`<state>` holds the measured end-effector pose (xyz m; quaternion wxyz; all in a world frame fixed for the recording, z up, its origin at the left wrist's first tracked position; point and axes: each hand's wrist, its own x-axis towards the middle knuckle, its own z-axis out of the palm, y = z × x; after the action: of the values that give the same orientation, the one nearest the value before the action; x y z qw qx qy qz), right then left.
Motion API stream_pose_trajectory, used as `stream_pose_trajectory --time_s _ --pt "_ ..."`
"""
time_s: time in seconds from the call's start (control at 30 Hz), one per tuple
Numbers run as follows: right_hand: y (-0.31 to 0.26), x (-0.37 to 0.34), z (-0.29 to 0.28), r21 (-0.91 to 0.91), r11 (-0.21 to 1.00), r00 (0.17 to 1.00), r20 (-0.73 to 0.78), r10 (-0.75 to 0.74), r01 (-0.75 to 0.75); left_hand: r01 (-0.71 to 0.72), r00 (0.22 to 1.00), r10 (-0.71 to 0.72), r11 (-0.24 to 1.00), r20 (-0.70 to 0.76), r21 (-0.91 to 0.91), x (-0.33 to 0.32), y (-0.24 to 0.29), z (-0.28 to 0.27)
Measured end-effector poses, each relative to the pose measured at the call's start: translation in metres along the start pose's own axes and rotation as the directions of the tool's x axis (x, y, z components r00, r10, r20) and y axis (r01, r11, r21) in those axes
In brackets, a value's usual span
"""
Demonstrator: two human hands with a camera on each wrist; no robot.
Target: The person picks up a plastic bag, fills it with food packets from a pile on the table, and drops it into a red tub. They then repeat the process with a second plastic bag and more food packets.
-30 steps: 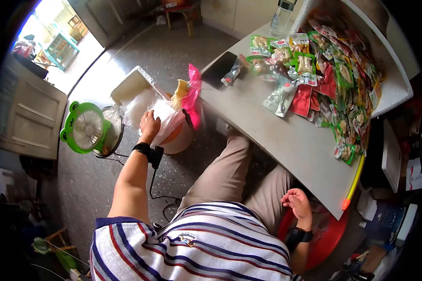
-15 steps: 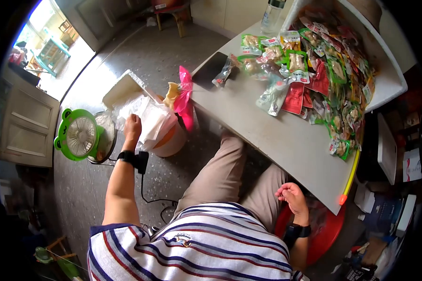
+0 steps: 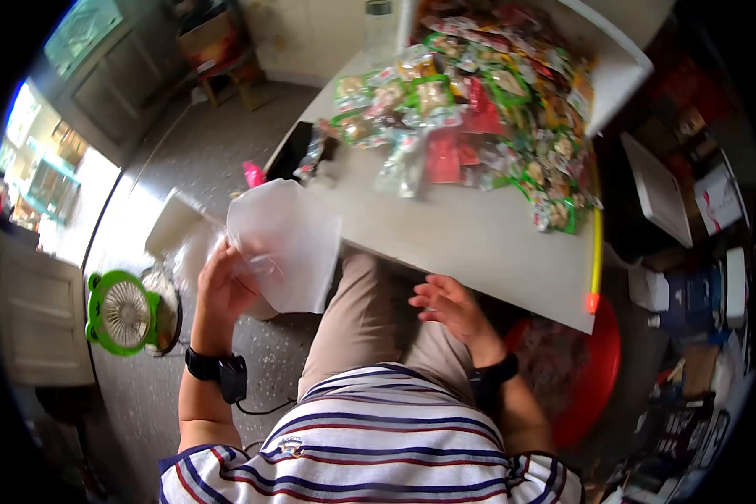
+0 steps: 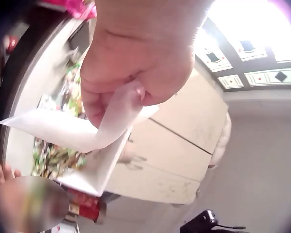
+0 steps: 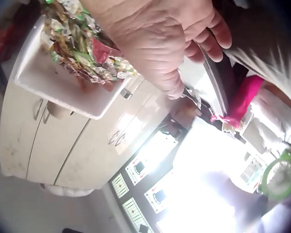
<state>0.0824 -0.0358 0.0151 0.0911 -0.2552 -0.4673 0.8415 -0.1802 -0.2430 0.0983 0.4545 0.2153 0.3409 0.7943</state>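
The left hand [image 3: 227, 284] pinches a thin white sheet [image 3: 298, 239] by the table's [image 3: 479, 244] near edge. The right hand [image 3: 454, 309], released, spreads its fingers beside that edge.

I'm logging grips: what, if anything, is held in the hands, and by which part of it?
The left hand pinches a thin white sheet, possibly a bag, by one edge; the right hand holds nothing.

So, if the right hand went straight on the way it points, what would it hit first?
Probably the translucent white sheet the left hand holds: the right hand points across the left trouser leg toward it. Depth is unclear, so the leg could come first.
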Motion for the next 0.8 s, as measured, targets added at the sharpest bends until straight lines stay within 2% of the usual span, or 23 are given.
stream_pose_trajectory --time_s 0.03,0.13,0.17,0.23,0.27,0.37,0.4,0.47,0.5,0.53,0.6,0.63,0.7,0.73,0.77,0.8 --pt "-0.001 0.003 0.005 0.033 0.999 1.0 0.012 0.022 -0.023 0.046 0.999 -0.045 0.998 0.018 -0.037 0.007 -0.013 0.014" --pt "-0.002 0.009 0.012 0.302 0.951 0.983 0.184 0.006 -0.062 0.189 0.98 -0.183 0.979 0.078 -0.077 0.026 -0.043 0.042" --pt "-0.006 0.009 0.014 0.352 0.936 0.982 0.174 -0.073 0.007 0.224 0.969 -0.206 0.966 0.14 -0.129 0.033 -0.055 0.043" --pt "-0.015 0.009 0.016 0.444 0.886 0.963 0.151 -0.223 0.136 0.313 0.935 -0.286 0.943 0.208 -0.111 0.047 -0.069 0.05" --pt "-0.003 0.015 -0.003 0.443 0.887 0.983 0.064 -0.173 0.128 0.366 0.928 -0.354 0.924 0.114 -0.112 0.051 -0.073 0.055" --pt "-0.01 0.02 -0.024 0.238 0.94 0.967 -0.137 -0.216 0.244 0.319 0.946 -0.321 0.945 0.03 0.073 0.071 -0.097 0.006" --pt "-0.013 0.023 -0.029 0.101 0.96 0.957 -0.157 -0.244 0.261 0.37 0.929 -0.362 0.917 -0.08 0.15 0.076 -0.098 0.006" --pt "-0.016 0.031 -0.032 -0.036 0.961 0.939 -0.204 -0.277 0.276 0.399 0.912 -0.319 0.833 -0.257 0.382 0.086 -0.106 0.001" --pt "-0.017 0.036 -0.031 -0.105 0.954 0.928 -0.224 -0.297 0.279 0.419 0.899 -0.277 0.767 -0.338 0.485 0.091 -0.111 -0.003" --pt "-0.022 0.039 -0.024 -0.153 0.957 0.921 -0.27 -0.282 0.248 0.356 0.921 -0.184 0.751 -0.342 0.556 0.098 -0.115 -0.01" --pt "-0.019 0.052 -0.027 -0.156 0.959 0.944 -0.197 -0.263 0.235 0.231 0.948 0.001 0.688 -0.318 0.688 0.112 -0.123 -0.023" --pt "-0.015 0.06 -0.029 -0.159 0.96 0.953 -0.162 -0.255 0.23 0.222 0.955 0.021 0.614 -0.297 0.757 0.118 -0.126 -0.023" --pt "-0.009 0.071 -0.028 -0.204 0.952 0.943 -0.195 -0.269 0.23 0.199 0.967 0.056 0.449 -0.25 0.871 0.126 -0.131 -0.025" --pt "-0.007 0.075 -0.028 -0.234 0.947 0.939 -0.215 -0.27 0.219 0.07 0.974 0.186 0.294 -0.129 0.953 0.129 -0.13 -0.027" --pt "-0.006 0.078 -0.028 -0.265 0.941 0.934 -0.231 -0.272 0.209 0.052 0.967 0.248 0.023 -0.056 0.998 0.13 -0.127 -0.03" --pt "-0.008 0.079 -0.025 -0.281 0.94 0.927 -0.261 -0.271 0.195 0.054 0.964 0.265 -0.069 -0.034 0.996 0.131 -0.123 -0.023"
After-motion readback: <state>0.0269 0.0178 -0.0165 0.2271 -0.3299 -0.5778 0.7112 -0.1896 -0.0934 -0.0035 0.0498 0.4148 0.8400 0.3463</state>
